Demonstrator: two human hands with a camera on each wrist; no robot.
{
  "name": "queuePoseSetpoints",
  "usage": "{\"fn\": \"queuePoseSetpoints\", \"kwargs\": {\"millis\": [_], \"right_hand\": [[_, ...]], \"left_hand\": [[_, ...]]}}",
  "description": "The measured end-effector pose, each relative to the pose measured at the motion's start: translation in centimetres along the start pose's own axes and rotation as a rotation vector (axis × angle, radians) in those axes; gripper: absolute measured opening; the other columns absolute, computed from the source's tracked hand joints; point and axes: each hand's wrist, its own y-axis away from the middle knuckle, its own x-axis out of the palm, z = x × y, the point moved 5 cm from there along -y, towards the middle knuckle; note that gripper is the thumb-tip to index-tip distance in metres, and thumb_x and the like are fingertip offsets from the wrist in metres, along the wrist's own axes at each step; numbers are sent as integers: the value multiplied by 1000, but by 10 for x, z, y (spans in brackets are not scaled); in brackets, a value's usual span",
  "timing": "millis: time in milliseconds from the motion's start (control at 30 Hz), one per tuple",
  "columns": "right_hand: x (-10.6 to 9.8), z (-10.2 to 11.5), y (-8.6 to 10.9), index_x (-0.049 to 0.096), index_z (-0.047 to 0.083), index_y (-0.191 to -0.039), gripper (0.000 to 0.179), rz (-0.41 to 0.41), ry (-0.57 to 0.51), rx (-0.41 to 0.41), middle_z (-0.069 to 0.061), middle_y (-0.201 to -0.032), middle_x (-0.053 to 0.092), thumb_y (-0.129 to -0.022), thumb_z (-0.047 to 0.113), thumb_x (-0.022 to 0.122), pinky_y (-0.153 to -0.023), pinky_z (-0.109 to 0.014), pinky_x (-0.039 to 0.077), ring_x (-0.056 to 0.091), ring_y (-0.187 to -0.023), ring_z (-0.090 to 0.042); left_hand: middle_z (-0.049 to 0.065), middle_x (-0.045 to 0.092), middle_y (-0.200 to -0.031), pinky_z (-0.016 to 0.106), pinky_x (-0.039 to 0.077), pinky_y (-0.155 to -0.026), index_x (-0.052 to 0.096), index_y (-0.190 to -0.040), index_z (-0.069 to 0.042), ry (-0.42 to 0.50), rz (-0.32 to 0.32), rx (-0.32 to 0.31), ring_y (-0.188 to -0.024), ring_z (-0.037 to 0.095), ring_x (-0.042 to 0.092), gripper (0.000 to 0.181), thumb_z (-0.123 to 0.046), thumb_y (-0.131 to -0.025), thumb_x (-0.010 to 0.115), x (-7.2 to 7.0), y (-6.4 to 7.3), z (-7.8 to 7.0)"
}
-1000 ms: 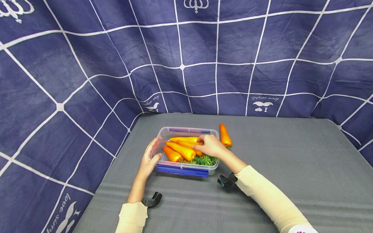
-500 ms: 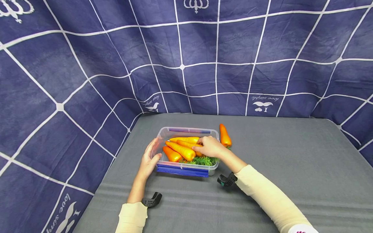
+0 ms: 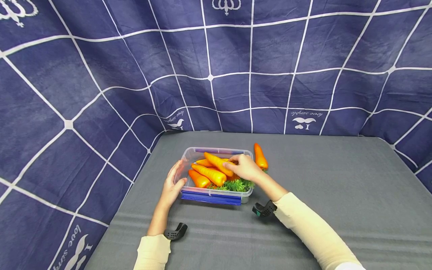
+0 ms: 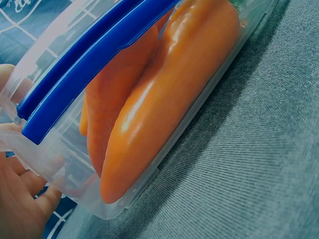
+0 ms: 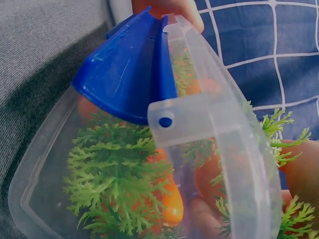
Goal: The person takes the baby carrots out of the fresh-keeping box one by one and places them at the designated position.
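Observation:
A clear plastic food container (image 3: 219, 150) with blue clips holds several orange carrots with green tops. At its left end, my left hand (image 3: 171, 189) holds the container, thumb near the front corner and fingers along the side wall. My right hand (image 3: 248, 167) is over the right part and pinches a carrot (image 3: 217, 163) near its thick end. That carrot lies tilted above the others, its tip toward the back left. In the left wrist view, carrots (image 4: 164, 104) press against the clear wall. Green leaves (image 5: 119, 174) show through the container in the right wrist view, partly hiding the right hand's fingers.
Another carrot (image 3: 260, 156) lies on the grey table (image 3: 320, 180) just right of the container. A blue clip (image 3: 210, 197) hangs open along the front. Blue cloth (image 3: 270, 90) with white lines stands behind and to the left.
My right hand has raised a carrot from among the others, and its tip now points up toward the back left. The left hand and the container have stayed in place.

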Motion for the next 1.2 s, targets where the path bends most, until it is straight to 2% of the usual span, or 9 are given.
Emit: {"fn": "queuePoseSetpoints", "kwargs": {"millis": [133,233,367,600,800,1000,1133,1200], "right_hand": [[-4,3,1,74,4,-100,31,-62,-43,-16,0,-77,67,-92,33,64,-65,-29,49,58,-70,-14],[-8,5,2,74,2,-100,31,-127,-70,-40,-1,-80,69,-92,30,65,-67,-29,51,59,-72,-14],[-14,4,3,73,0,-104,33,-193,-104,-36,-5,-84,70,-92,30,65,-67,-30,52,61,-73,-17],[-21,0,4,70,-3,-111,37,-271,-204,11,-12,-92,72,-94,29,64,-69,-31,53,64,-78,-21],[-27,-7,8,67,-5,-115,38,-364,-315,53,-17,-94,71,-96,28,61,-65,-26,54,67,-77,-26],[-36,-14,11,66,-4,-117,40,-448,-414,100,-20,-95,70,-97,30,59,-60,-22,51,67,-77,-37],[-42,-18,13,66,-6,-116,40,-504,-478,123,-21,-93,70,-98,29,59,-55,-19,48,67,-70,-33],[-45,-20,15,66,-6,-115,39,-527,-505,135,-22,-92,70,-97,28,60,-53,-19,47,66,-65,-24]], "left_hand": [[31,25,-151,35,27,-113,31,-145,12,10,2,18,-135,51,31,63,15,-86,51,0,0,0],[32,25,-151,27,28,-112,31,-144,14,13,1,28,-134,52,31,62,15,-85,51,0,1,0],[33,25,-151,23,29,-111,31,-144,14,10,-2,27,-134,52,31,62,15,-85,51,-1,1,0],[31,26,-151,25,29,-112,31,-145,13,12,-1,18,-135,51,31,63,15,-85,52,0,1,1],[32,26,-151,27,29,-112,31,-144,14,13,2,26,-135,51,30,62,15,-85,51,0,0,0],[31,27,-151,37,27,-112,32,-145,12,8,0,16,-135,50,31,62,15,-85,50,0,0,1],[30,27,-151,43,26,-112,33,-145,11,1,-4,11,-135,49,32,62,16,-86,50,-1,0,2],[31,27,-151,45,26,-112,32,-144,12,2,-6,17,-134,50,32,62,16,-85,49,-1,0,1]]}}
